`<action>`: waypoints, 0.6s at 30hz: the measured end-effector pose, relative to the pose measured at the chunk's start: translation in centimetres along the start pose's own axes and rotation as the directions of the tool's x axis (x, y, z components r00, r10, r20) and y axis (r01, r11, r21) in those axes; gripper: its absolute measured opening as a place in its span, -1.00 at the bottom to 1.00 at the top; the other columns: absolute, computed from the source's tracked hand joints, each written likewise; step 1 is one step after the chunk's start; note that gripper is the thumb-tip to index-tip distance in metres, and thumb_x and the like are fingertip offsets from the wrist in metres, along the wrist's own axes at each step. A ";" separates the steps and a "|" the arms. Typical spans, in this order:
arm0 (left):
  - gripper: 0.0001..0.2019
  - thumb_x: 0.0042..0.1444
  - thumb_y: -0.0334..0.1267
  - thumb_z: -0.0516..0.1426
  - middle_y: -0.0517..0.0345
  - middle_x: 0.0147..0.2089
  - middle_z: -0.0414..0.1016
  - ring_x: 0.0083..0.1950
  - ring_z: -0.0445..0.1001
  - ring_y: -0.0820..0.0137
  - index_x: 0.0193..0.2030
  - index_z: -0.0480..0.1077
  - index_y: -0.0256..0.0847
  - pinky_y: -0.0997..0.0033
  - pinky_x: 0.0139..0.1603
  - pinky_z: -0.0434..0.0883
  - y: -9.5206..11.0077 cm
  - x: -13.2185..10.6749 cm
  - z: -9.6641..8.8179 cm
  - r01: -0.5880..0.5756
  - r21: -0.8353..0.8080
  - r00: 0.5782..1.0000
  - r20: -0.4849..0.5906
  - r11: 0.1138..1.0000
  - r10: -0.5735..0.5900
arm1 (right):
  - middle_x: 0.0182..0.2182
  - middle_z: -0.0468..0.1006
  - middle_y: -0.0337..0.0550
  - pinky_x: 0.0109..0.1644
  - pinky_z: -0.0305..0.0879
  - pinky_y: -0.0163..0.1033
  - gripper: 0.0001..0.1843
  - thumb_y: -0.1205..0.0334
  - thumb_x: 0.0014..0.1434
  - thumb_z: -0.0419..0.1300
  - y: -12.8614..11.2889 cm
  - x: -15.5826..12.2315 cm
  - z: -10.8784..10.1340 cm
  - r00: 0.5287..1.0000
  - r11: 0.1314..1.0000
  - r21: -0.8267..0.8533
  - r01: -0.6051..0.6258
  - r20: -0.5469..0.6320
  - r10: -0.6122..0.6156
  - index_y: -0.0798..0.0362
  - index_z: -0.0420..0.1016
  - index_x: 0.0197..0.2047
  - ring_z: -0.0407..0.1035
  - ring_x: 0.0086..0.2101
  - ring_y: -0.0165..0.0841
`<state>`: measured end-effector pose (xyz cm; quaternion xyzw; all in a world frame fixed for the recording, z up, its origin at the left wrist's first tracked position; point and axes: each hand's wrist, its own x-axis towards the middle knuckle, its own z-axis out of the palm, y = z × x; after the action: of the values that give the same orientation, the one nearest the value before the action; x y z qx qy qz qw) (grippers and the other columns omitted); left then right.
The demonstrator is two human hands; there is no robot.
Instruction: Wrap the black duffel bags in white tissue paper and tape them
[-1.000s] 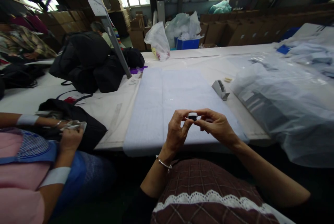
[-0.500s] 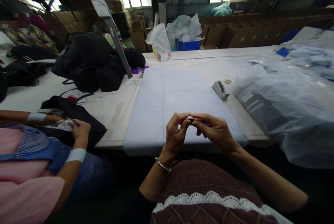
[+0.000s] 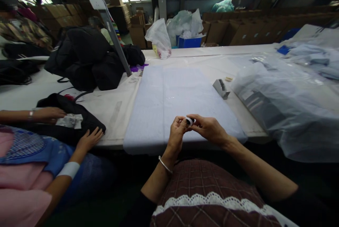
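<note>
Between my two hands is a small black-and-white roll (image 3: 189, 121), held just above the near edge of the table. My left hand (image 3: 177, 133) pinches its left side with thumb and fingers. From the right, my right hand (image 3: 212, 130) grips the other side, its fingers curled at the rim. Parts of the roll are hidden by fingertips, and its exact kind is too small to tell. Beneath and beyond the hands spreads a pale blue-white sheet (image 3: 180, 93). A grey tape dispenser (image 3: 221, 89) stands by the sheet's right edge.
At left, a co-worker's hands (image 3: 90, 140) rest at a black bag (image 3: 92, 119) with crumpled paper. Black bags (image 3: 87, 55) are piled beyond, beside a grey post (image 3: 116, 36). Plastic-wrapped goods (image 3: 280, 110) cover the right side. A white plastic bag (image 3: 160, 38) stands at the back.
The roll has turned between my fingers, so more of its round black-and-white face shows. The co-worker's hands have moved apart, one now lying flat on the black bag. The view has shifted slightly.
</note>
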<state>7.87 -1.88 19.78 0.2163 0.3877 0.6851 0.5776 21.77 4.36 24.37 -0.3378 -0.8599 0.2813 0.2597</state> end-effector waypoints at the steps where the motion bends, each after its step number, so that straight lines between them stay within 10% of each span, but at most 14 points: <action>1: -0.55 -0.02 0.06 0.38 0.20 -0.33 0.48 -0.25 0.51 0.42 -0.24 0.36 -0.24 0.40 -0.15 0.46 -0.2 0.0 0.0 0.027 -0.011 1.000 0.001 1.000 -0.027 | -0.46 0.61 -0.28 -0.41 0.26 -0.33 -0.72 0.13 0.22 0.23 0.3 -0.1 -0.1 1.000 0.996 -0.084 0.025 -0.007 -0.026 -0.11 0.57 0.00 0.42 -0.52 -0.42; 8: -0.56 -0.04 0.01 0.40 0.03 -0.11 0.54 -0.08 0.56 0.33 -0.26 0.36 -0.26 0.35 -0.09 0.49 -0.6 -0.1 -0.4 0.124 -0.101 0.992 -0.025 0.987 -0.127 | -0.44 0.58 -0.26 -0.39 0.22 -0.29 -0.76 0.06 0.20 0.26 2.8 -0.7 -1.9 0.997 0.973 -0.228 -0.020 -0.074 0.003 -0.12 0.60 -0.08 0.37 -0.51 -0.40; 13: -0.59 -0.09 -0.14 0.43 0.07 -0.14 0.54 -0.09 0.60 0.23 -0.28 0.32 -0.24 0.22 -0.05 0.52 -1.0 -0.4 -0.3 0.229 -0.217 0.972 -0.001 0.949 -0.235 | -0.38 0.55 -0.21 -0.32 0.34 -0.23 -0.60 -0.10 0.10 0.34 2.6 -0.7 -2.0 0.924 0.957 0.201 -0.212 -0.278 0.263 0.00 0.56 -0.13 0.34 -0.47 -0.41; 18: -0.64 -0.07 -0.20 0.41 0.09 -0.19 0.53 -0.15 0.57 0.29 -0.30 0.32 -0.24 0.25 -0.10 0.52 -3.0 -0.5 0.4 0.309 -0.260 0.951 0.092 0.915 -0.295 | -0.39 0.51 -0.24 -0.31 0.35 -0.25 -0.59 -0.13 0.07 0.32 0.2 -0.7 1.6 0.914 0.802 0.535 -0.265 -0.126 0.386 0.01 0.50 -0.16 0.36 -0.40 -0.38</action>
<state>10.15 -2.14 17.73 0.0900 0.3044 0.6284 0.7102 21.30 3.54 22.95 -0.4311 -0.6479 0.4970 0.3838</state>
